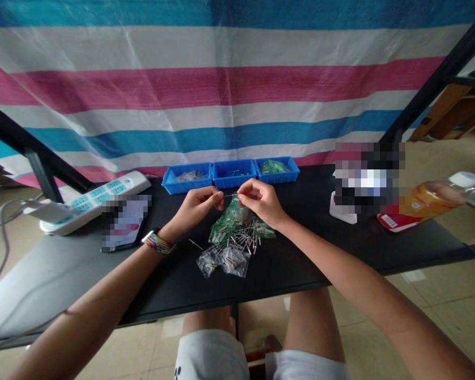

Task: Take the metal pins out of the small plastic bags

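Note:
My left hand (205,205) and my right hand (261,199) are raised over the middle of the black table, each closed in a pinch. Between the fingertips stretches a thin metal pin (230,195), its ends hidden by the fingers. Below them lies a heap of small green plastic bags (226,224). Loose thin metal pins (248,238) are scattered over its near side. Closer to me rest two clear plastic bags (235,262) with small parts inside. One stray pin (196,244) lies to the left.
Behind my hands stand a left blue bin (168,184) with clear bags, a middle blue bin (233,183) with a few pins, and a right blue bin (288,177) with green bags. A power strip (98,200) and phone (126,224) lie left; a bottle (439,198) lies right.

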Action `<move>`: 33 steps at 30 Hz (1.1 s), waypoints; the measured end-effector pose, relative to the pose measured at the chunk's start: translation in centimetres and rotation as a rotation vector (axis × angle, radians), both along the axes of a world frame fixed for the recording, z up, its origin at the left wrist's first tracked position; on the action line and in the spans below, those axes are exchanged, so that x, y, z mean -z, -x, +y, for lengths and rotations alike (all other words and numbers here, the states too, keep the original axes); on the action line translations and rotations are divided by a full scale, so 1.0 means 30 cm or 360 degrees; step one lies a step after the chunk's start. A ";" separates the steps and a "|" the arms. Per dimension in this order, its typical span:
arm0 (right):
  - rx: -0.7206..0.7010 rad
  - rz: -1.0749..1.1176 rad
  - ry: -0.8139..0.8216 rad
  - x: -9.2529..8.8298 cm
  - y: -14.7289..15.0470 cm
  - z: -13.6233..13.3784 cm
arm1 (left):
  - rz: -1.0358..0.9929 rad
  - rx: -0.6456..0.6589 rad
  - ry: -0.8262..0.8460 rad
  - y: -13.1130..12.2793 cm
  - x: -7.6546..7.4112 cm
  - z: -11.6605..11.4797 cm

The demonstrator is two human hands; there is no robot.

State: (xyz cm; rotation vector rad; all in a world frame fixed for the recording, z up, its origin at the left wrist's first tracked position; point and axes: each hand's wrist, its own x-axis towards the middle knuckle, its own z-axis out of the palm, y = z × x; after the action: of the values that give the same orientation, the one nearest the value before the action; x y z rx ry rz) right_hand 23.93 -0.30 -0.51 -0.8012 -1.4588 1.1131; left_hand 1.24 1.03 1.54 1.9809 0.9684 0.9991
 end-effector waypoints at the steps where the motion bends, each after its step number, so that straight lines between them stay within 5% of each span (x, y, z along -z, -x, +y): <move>1: 0.0000 -0.0009 -0.0003 0.000 0.000 0.000 | -0.0002 0.0000 0.0011 -0.001 0.000 0.000; 9: 0.0329 0.0076 -0.0011 0.016 -0.026 0.093 | -0.0047 -0.0006 0.0071 0.003 0.012 0.009; 16: 0.0714 -0.0413 -0.0317 0.019 -0.101 0.145 | 0.0406 0.0181 -0.0222 -0.006 0.033 0.000; 24: -0.0187 -0.0952 -0.0410 -0.029 -0.106 0.064 | 0.0521 0.0170 -0.0356 0.002 0.080 0.017; 33: -0.0328 -0.1188 -0.0431 -0.009 -0.117 0.068 | 0.0559 0.0176 -0.0306 -0.003 0.070 0.010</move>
State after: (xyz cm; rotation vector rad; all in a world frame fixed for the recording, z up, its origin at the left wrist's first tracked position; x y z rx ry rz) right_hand 27.44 1.75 -0.23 -0.9342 -2.3013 0.7557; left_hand 1.32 1.35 -0.57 2.3980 0.9606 0.7182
